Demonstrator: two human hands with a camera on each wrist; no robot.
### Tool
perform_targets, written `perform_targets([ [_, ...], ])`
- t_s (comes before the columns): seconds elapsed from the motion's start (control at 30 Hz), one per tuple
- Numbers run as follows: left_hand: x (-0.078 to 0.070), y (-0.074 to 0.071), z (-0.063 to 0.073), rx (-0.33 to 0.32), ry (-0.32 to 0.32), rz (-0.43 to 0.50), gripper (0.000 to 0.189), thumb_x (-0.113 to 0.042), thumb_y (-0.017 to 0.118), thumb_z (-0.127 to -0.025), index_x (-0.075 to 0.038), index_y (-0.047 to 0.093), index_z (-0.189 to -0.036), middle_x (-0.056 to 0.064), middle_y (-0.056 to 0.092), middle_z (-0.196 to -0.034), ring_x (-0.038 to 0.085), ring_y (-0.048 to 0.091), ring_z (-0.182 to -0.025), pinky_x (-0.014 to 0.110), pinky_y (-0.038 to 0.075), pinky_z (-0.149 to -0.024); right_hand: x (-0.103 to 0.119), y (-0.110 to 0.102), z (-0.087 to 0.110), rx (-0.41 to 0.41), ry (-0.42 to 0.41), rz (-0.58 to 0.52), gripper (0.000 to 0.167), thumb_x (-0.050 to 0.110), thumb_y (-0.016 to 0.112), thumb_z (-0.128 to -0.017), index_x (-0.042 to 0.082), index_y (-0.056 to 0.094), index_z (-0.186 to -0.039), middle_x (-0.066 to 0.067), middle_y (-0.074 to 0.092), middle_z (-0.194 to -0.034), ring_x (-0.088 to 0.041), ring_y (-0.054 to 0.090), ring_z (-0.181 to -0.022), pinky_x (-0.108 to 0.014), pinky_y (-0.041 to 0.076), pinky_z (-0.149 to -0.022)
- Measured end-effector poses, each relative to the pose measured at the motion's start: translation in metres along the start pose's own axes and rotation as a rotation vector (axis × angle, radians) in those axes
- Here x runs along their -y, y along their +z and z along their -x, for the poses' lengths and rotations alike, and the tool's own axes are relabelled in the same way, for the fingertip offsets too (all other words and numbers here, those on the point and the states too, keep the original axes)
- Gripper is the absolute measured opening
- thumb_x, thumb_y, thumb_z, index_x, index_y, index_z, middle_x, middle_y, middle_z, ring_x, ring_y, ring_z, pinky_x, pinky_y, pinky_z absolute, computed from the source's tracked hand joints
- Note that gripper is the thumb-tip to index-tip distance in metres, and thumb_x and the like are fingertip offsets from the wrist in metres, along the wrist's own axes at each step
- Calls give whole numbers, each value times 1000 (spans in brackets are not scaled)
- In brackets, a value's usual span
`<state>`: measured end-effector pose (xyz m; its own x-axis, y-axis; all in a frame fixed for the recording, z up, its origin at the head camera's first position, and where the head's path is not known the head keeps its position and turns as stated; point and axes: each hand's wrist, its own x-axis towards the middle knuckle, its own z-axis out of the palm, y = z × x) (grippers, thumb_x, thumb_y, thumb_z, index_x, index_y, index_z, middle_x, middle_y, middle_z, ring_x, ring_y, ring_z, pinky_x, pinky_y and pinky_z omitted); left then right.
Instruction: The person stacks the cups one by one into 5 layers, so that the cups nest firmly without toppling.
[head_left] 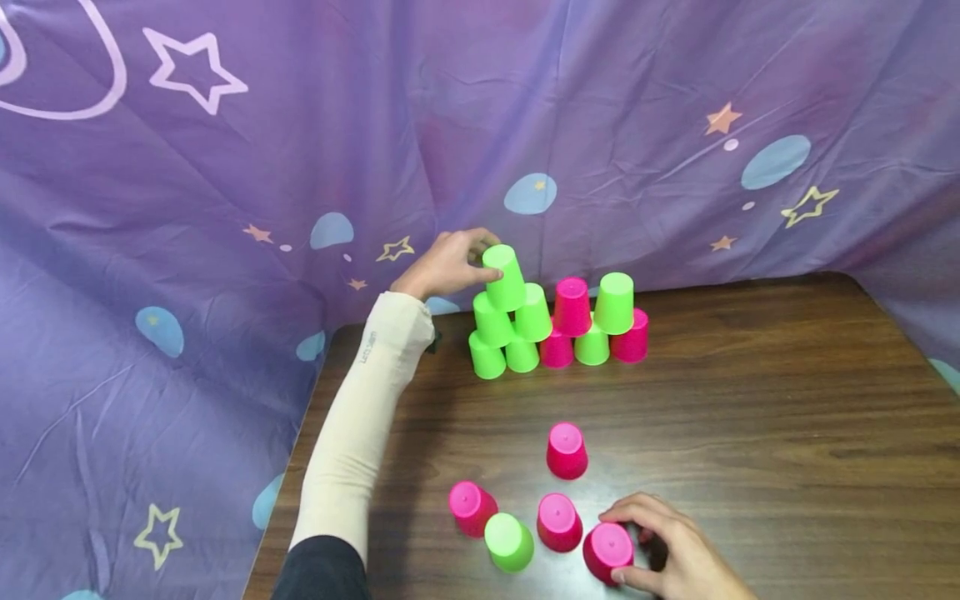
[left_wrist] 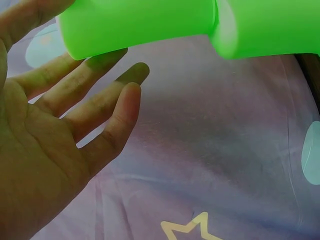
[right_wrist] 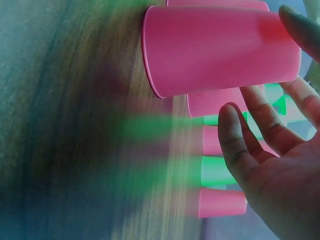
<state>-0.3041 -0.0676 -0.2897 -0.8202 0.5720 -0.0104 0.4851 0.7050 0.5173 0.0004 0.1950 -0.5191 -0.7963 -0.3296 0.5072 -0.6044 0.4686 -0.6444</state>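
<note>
At the back, my left hand (head_left: 450,262) pinches an upside-down green cup (head_left: 505,279) between thumb and fingers. That cup stands as a third level over two green cups (head_left: 492,320) at the stack's left end. In the left wrist view, the other fingers (left_wrist: 107,110) spread below the green cup (left_wrist: 140,25). At the front right, my right hand (head_left: 678,542) holds an upside-down pink cup (head_left: 609,546), thumb on the near side and fingers on the far side. The right wrist view has the pink cup (right_wrist: 220,50) across the thumb and fingers.
The stack's bottom row mixes green and pink cups, with a pink cup (head_left: 573,307) and a green cup (head_left: 615,303) above on the right. Loose on the wooden table (head_left: 750,450) are several upside-down cups, among them a green one (head_left: 509,542). A purple curtain (head_left: 420,108) hangs behind.
</note>
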Motion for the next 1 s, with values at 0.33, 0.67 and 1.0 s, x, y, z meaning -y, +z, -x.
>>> perform_targets([
  [0.33,8,2,4,-14,-15,0,60,-28,76,-88,-9,53,-140,14,64,-138,29,62,-127,41,49,-111,0,1,1,-4,-2,-1,63,18,96,-57,26,68,-113,10,68,-107,0,58,-101,-4,38,-89],
  [0.67,21,2,20,-59,-11,59,62,-29,76,-88,-9,51,-141,15,62,-140,30,59,-131,44,48,-112,0,-1,0,3,-10,-48,63,12,95,-57,23,68,-112,7,67,-106,-1,58,-100,-5,41,-86],
  [1.0,39,-3,60,-188,4,189,57,-20,74,-89,-5,52,-140,18,65,-134,32,61,-128,44,54,-105,0,-10,-9,7,-38,-70,61,6,94,-57,20,68,-110,4,67,-106,-1,57,-101,-9,47,-77],
])
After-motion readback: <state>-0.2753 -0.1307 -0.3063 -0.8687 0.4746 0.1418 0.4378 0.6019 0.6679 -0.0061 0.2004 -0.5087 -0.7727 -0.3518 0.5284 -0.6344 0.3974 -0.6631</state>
